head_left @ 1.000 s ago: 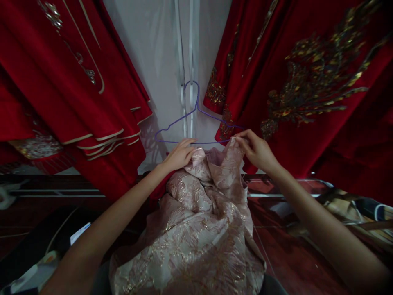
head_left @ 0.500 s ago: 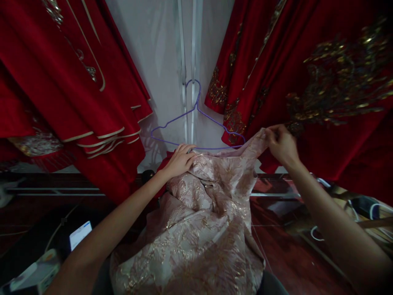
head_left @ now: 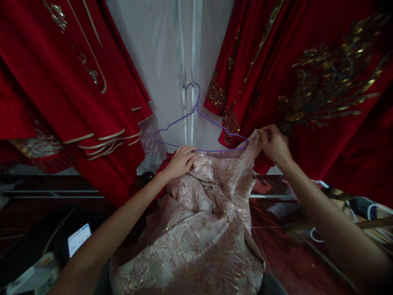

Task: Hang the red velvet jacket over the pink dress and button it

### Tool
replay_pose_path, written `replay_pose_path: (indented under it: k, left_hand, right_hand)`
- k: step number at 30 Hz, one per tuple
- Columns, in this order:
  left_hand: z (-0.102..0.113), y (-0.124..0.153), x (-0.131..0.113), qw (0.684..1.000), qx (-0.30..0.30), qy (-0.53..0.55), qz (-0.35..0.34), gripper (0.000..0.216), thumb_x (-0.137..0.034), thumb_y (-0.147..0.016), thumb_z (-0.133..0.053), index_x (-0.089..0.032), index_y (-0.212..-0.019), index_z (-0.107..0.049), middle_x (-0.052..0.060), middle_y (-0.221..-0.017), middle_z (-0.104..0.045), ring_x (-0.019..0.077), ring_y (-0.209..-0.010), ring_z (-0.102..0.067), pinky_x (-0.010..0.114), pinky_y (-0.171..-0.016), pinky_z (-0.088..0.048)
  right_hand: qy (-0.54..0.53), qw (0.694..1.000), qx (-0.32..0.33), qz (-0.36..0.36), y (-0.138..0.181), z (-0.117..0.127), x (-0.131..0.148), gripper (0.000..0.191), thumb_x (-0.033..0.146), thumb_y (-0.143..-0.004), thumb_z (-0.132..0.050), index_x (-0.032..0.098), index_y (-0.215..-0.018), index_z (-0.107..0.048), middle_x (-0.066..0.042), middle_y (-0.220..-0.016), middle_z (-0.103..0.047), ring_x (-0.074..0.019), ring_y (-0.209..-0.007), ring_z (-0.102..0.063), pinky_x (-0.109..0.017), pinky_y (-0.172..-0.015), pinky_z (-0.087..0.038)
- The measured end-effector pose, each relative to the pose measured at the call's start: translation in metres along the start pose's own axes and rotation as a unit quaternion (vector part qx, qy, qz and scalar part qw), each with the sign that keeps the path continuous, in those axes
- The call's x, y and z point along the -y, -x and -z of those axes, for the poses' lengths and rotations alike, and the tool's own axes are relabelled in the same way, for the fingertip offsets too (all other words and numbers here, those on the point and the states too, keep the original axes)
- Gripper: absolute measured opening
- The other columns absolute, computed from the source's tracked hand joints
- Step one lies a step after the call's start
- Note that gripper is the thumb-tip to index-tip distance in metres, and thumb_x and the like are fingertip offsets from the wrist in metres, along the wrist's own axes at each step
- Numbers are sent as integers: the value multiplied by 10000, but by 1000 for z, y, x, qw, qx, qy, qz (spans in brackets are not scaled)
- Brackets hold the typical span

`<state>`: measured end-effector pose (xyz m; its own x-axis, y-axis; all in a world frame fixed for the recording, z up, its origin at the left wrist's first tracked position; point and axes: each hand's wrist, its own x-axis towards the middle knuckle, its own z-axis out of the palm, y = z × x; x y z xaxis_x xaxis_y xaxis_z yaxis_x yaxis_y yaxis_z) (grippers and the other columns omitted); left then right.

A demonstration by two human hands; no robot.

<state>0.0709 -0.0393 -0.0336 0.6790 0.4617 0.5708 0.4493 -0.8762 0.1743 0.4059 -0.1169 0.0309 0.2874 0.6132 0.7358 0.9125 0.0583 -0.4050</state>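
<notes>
A pale pink brocade garment (head_left: 196, 229) with gold flower patterns drapes down over my lap. A thin purple wire hanger (head_left: 196, 123) is held up in front of the white wall. My left hand (head_left: 179, 161) is closed on the garment's top edge together with the hanger's bottom bar. My right hand (head_left: 274, 143) pinches the garment's right corner and holds it up beside the hanger's right end.
Red velvet garments with cream trim (head_left: 76, 90) hang at the left, and red ones with gold embroidery (head_left: 310, 90) at the right. A lit phone (head_left: 79, 239) lies at the lower left. The dark red floor (head_left: 294, 262) and a basket-like object (head_left: 356, 213) lie at the right.
My right hand has pulled the garment's corner out to the right and up, which spread the top edge along the hanger bar. My left hand has stayed at the bar.
</notes>
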Motion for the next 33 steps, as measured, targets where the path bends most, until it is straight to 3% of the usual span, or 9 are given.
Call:
replay_pose_path:
  k: [9,17,21,23,26,29,33]
  left_hand:
    - [-1,-7,-5,999,9,43,-5,278,-280,-917,-358,-211,-893,-626,34,-1238,-563,177,-1153,-481,410,-1026,-342]
    - [-5,-14,-8,994,-13,106,34,317,-307,-941,-294,-218,-1054,-576,29,-1208,-595,145,-1139,-516,427,-1114,-229]
    - [27,-6,23,998,-27,23,48,320,-323,-931,-309,-218,-1005,-602,33,-1127,-610,165,-1081,-526,425,-1101,-226]
    - [48,5,47,991,-63,-69,97,298,-336,-909,-354,-214,-923,-625,42,-1030,-619,193,-1038,-521,444,-1069,-237]
    - [69,29,83,972,-29,-164,165,289,-322,-895,-363,-220,-876,-633,39,-951,-631,222,-1000,-512,504,-1030,-199]
    - [73,52,109,957,2,-195,213,311,-335,-893,-344,-221,-868,-632,46,-954,-637,241,-1010,-502,516,-992,-198]
    - [65,64,122,952,28,-195,235,325,-340,-889,-332,-216,-863,-631,49,-953,-640,247,-1018,-495,517,-975,-199]
  right_hand:
    - [-47,995,56,75,-12,-13,33,185,351,-840,-465,210,-875,-580,-77,-825,-666,-217,-709,-602,-314,-636,-437]
    - [-92,988,100,73,-17,-55,55,241,416,-881,-403,213,-893,-533,-60,-801,-656,-199,-691,-594,-297,-635,-409]
    - [-96,986,106,83,-15,-53,53,324,497,-890,-356,222,-880,-528,-41,-769,-643,-190,-692,-583,-295,-649,-406]
    - [-98,987,96,88,-19,-46,51,337,520,-871,-391,219,-858,-542,-32,-763,-642,-177,-671,-574,-280,-636,-404]
    - [-93,988,81,89,-28,-36,49,357,542,-837,-445,206,-843,-566,-30,-730,-636,-163,-628,-554,-260,-594,-394]
    - [-88,990,73,89,-35,-31,47,366,544,-823,-465,198,-840,-581,-32,-722,-632,-163,-634,-552,-255,-589,-394]
    - [-85,989,80,86,-37,-30,46,358,539,-822,-473,199,-840,-585,-25,-726,-628,-159,-640,-551,-252,-597,-392]
